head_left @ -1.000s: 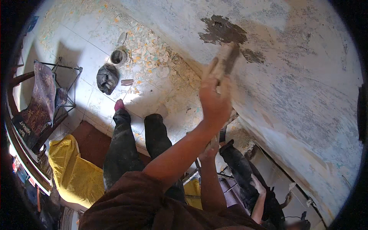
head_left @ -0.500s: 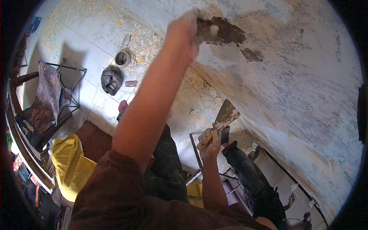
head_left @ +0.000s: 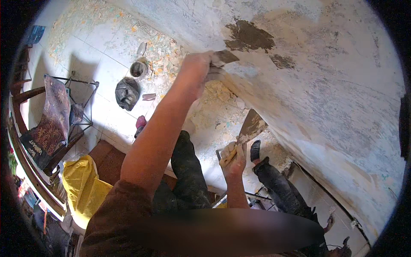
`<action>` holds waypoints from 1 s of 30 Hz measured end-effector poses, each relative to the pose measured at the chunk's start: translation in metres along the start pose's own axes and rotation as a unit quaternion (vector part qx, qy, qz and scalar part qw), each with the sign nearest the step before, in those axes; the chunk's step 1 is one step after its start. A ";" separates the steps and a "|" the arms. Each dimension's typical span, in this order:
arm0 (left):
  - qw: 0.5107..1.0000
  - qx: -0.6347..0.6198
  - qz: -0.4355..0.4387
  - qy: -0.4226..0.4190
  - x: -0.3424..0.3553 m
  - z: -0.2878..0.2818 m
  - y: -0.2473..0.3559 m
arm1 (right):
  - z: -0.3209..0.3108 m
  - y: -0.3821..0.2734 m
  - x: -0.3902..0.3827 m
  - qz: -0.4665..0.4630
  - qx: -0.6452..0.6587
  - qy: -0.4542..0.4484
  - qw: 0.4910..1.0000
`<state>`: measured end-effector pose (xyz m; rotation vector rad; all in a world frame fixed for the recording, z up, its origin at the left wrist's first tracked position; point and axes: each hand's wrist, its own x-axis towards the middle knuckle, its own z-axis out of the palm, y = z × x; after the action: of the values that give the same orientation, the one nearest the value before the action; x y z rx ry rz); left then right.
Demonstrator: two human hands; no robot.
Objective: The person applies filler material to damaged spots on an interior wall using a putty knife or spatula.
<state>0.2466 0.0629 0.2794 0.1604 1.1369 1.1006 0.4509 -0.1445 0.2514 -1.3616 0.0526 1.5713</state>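
Note:
My left hand [head_left: 198,67] is raised at the wall, closed on a putty knife [head_left: 226,56] just below and left of a dark grey patch [head_left: 248,35] of filler. A smaller patch [head_left: 281,61] is beside it. Lower down, my right hand [head_left: 232,159] grips the handle of a wide scraper [head_left: 250,126], its blade smeared with putty. The left hand’s fingertips are blurred.
Plaster flakes litter the tiled floor [head_left: 98,40] around a round pot [head_left: 138,68] and a black bag [head_left: 126,93]. At left stand a folding chair [head_left: 55,111] and a yellow sack [head_left: 83,186]. Another person’s dark-trousered leg [head_left: 278,188] lies at lower right.
My left hand swept up-left across the large patch, then dropped below it, uncovering it. The scraper in my right hand came up into view and now stays nearly still.

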 end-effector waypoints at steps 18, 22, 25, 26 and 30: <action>0.933 0.340 0.114 0.016 -0.035 -0.049 0.069 | 0.004 0.026 0.003 -0.012 -0.029 -0.029 0.999; 0.947 0.294 0.111 -0.063 -0.080 -0.100 0.015 | 0.065 0.037 0.013 -0.041 -0.133 -0.034 0.990; 0.980 0.188 0.068 -0.003 -0.103 -0.097 0.009 | 0.073 0.059 0.027 -0.054 -0.166 -0.116 0.978; 0.982 0.165 0.094 0.001 -0.104 -0.095 0.010 | 0.072 0.070 0.033 -0.114 -0.223 -0.142 0.958; 0.900 0.356 0.248 0.045 -0.095 -0.110 0.023 | 0.151 0.042 -0.010 0.092 -0.082 -0.128 0.984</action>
<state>0.1470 -0.0421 0.3029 1.0300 1.5984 1.0832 0.3131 -0.0809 0.2905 -1.2981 -0.1138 1.9310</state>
